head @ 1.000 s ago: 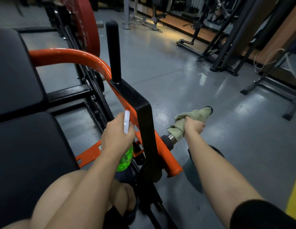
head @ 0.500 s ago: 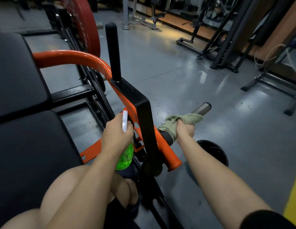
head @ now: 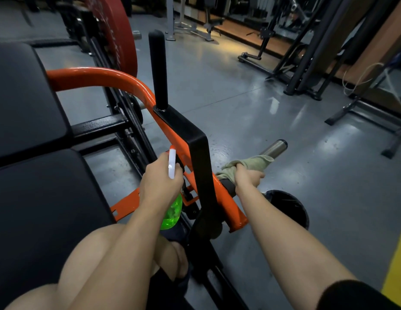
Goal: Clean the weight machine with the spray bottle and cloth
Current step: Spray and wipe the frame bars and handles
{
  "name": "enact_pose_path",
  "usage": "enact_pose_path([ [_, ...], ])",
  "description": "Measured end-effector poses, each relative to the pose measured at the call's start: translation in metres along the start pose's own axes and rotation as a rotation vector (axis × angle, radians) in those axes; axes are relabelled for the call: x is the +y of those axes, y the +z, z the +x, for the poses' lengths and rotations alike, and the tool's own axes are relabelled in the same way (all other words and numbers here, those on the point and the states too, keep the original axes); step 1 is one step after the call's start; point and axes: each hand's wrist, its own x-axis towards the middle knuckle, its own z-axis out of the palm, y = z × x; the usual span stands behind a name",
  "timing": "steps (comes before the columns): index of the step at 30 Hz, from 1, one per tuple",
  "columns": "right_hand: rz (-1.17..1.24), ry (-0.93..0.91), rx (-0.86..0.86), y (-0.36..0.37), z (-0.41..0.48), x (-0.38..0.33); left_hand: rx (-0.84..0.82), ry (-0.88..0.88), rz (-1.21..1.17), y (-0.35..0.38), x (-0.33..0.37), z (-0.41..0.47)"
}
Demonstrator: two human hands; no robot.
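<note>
My right hand (head: 247,177) grips an olive-green cloth (head: 255,163) wrapped round the steel weight peg (head: 275,147) of the orange and black weight machine (head: 190,139); the peg's shiny outer end shows beyond the cloth. My left hand (head: 160,183) holds a spray bottle with a green body (head: 172,214) and white trigger head (head: 172,163), close to the black upright bracket. A black post handle (head: 158,68) rises from the bracket.
Black seat pads (head: 27,153) fill the left. A red weight plate (head: 115,30) stands behind the orange arm. A black plate (head: 291,205) lies on the grey floor under my right forearm. Racks and stands (head: 307,63) line the far right. My bare knees are at bottom centre.
My right hand has slid the cloth inward along the peg from its outer end toward the orange frame, baring the steel tip. The left hand has barely moved with the bottle.
</note>
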Motion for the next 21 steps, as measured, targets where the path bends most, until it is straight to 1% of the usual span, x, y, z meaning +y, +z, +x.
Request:
enact_pose_path([
  [2,0.135,0.099,-0.095,-0.007,0.0,0.008,-0.018,0.012,0.001,0.001,0.001,-0.001],
  [6,0.473,0.23,-0.502,-0.025,0.004,0.027,-0.044,0.0,0.024,0.004,-0.004,0.0],
  [8,0.53,0.23,-0.558,-0.023,0.013,0.028,-0.033,-0.003,0.031,0.007,-0.008,0.003],
  [9,0.533,0.212,-0.537,-0.02,0.018,0.025,-0.03,0.002,0.04,0.007,-0.008,0.004],
  [10,0.534,0.183,-0.473,-0.017,0.024,0.02,-0.028,0.003,0.047,0.008,-0.008,0.005],
  [12,0.453,0.104,-0.251,-0.012,0.046,-0.001,-0.021,-0.005,0.054,0.007,-0.006,0.007],
  [13,0.395,0.059,-0.184,-0.013,0.061,-0.014,-0.013,-0.008,0.058,0.006,-0.004,0.007],
  [15,0.264,-0.014,-0.149,-0.016,0.104,-0.04,0.01,-0.016,0.057,0.005,-0.002,0.009],
  [16,0.156,-0.042,-0.145,-0.02,0.12,-0.052,0.02,-0.018,0.054,0.005,-0.002,0.01],
  [18,-0.118,-0.125,-0.137,-0.03,0.129,-0.079,0.036,-0.012,0.057,0.006,-0.003,0.012],
  [21,-0.512,-0.345,-0.02,-0.031,0.134,-0.101,0.025,-0.002,0.077,0.008,-0.006,0.013],
])
